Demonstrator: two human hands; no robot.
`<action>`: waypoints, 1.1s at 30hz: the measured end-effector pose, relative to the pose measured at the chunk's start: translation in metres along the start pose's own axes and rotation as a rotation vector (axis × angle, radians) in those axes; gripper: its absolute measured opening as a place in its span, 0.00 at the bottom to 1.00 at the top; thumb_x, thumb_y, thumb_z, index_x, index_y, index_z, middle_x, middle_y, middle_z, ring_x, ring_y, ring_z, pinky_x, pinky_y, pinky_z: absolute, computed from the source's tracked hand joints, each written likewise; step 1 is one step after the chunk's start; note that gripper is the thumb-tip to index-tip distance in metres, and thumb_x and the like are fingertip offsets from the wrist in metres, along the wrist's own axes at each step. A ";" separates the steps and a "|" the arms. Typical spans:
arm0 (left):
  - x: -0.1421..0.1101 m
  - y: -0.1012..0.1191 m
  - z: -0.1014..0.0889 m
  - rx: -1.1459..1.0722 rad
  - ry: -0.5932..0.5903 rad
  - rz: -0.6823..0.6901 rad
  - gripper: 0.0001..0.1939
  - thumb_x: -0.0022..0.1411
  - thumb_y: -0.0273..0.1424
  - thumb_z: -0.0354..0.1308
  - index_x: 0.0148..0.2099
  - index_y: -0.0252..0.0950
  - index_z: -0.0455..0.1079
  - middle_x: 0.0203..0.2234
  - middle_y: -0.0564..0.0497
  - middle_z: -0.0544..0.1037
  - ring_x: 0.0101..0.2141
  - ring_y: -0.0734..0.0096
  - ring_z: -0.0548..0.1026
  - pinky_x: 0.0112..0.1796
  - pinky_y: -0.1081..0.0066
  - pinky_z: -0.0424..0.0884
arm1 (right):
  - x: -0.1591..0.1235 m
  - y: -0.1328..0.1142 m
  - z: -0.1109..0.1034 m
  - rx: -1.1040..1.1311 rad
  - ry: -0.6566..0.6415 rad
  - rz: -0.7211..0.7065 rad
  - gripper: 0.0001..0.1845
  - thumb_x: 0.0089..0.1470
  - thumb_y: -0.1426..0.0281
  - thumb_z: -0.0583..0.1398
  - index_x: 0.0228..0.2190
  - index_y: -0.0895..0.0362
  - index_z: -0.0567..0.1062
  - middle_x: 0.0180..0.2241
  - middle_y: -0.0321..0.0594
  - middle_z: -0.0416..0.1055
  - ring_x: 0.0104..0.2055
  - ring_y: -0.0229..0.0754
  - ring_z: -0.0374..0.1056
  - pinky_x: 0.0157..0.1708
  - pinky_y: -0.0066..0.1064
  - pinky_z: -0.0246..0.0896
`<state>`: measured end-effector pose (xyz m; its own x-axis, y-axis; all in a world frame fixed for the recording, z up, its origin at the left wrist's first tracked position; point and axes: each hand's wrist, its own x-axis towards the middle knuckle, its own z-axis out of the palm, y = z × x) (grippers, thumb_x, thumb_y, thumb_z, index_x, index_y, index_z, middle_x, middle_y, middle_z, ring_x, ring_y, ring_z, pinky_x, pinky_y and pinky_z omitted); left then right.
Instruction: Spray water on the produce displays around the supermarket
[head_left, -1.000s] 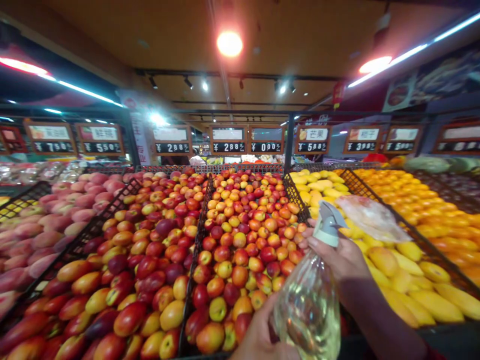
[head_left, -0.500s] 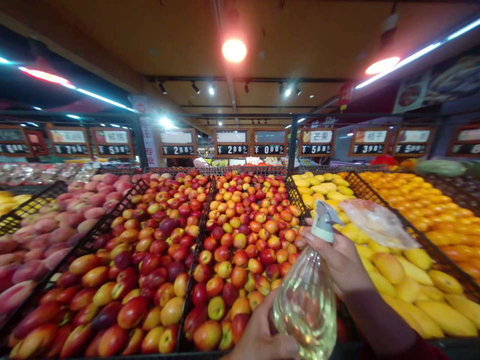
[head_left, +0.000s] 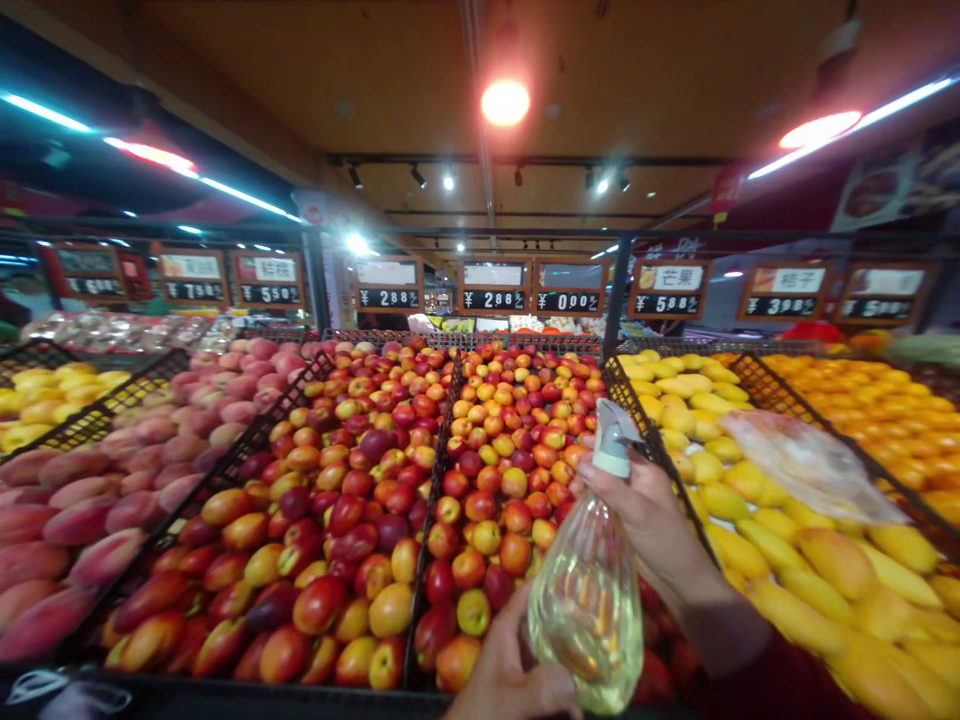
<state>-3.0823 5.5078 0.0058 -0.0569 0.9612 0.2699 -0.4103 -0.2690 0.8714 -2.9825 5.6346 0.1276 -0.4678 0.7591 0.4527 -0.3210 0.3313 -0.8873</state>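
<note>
A clear spray bottle point(head_left: 589, 600) with a pale green-white trigger head point(head_left: 615, 440) is held in front of me over a fruit stand. My right hand point(head_left: 646, 510) is wrapped round the bottle's neck at the trigger. My left hand point(head_left: 514, 675) cups the bottle's round body from below at the bottom edge of the view. The nozzle points toward the bin of small red and yellow nectarines point(head_left: 517, 450) just behind it.
Black mesh dividers point(head_left: 431, 500) split the stand into bins: larger nectarines point(head_left: 322, 510), pink peaches point(head_left: 135, 470), yellow mangoes point(head_left: 787, 530), oranges point(head_left: 885, 410). A clear plastic bag point(head_left: 806, 460) lies on the mangoes. Price signs point(head_left: 495, 290) hang at the back.
The view has swung to the left, so the bins sit further right in the picture. Both hands keep their hold on the spray bottle, which has shifted slightly left with them.
</note>
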 end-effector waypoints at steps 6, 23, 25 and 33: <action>-0.019 0.014 -0.017 0.068 0.077 0.017 0.49 0.42 0.52 0.72 0.61 0.33 0.63 0.31 0.51 0.78 0.25 0.83 0.70 0.28 0.80 0.67 | 0.005 0.003 0.037 -0.003 -0.071 -0.005 0.16 0.48 0.59 0.70 0.33 0.56 0.76 0.28 0.36 0.74 0.29 0.42 0.68 0.31 0.31 0.63; -0.056 0.033 -0.057 -0.092 0.281 0.027 0.46 0.35 0.44 0.78 0.57 0.38 0.71 0.38 0.49 0.85 0.32 0.73 0.80 0.33 0.78 0.72 | 0.016 0.008 0.111 0.005 -0.283 -0.051 0.13 0.46 0.62 0.69 0.27 0.56 0.73 0.25 0.32 0.69 0.27 0.39 0.63 0.29 0.30 0.59; -0.060 0.028 -0.067 -0.053 0.370 0.004 0.49 0.34 0.41 0.78 0.61 0.39 0.68 0.49 0.48 0.83 0.49 0.60 0.79 0.48 0.73 0.73 | 0.015 0.008 0.116 -0.007 -0.296 -0.055 0.13 0.47 0.62 0.69 0.27 0.56 0.73 0.25 0.31 0.68 0.28 0.39 0.63 0.31 0.30 0.59; -0.062 0.025 -0.085 0.028 0.304 -0.021 0.51 0.34 0.47 0.77 0.61 0.36 0.69 0.53 0.44 0.80 0.56 0.48 0.75 0.55 0.65 0.70 | 0.008 0.007 0.119 -0.037 -0.227 -0.010 0.13 0.48 0.63 0.68 0.34 0.57 0.74 0.30 0.34 0.71 0.32 0.40 0.65 0.34 0.31 0.61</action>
<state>-3.1660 5.4471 -0.0237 -0.3201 0.9397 0.1204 -0.3897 -0.2465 0.8873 -3.0861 5.5761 0.1358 -0.6395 0.6113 0.4661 -0.2982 0.3616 -0.8834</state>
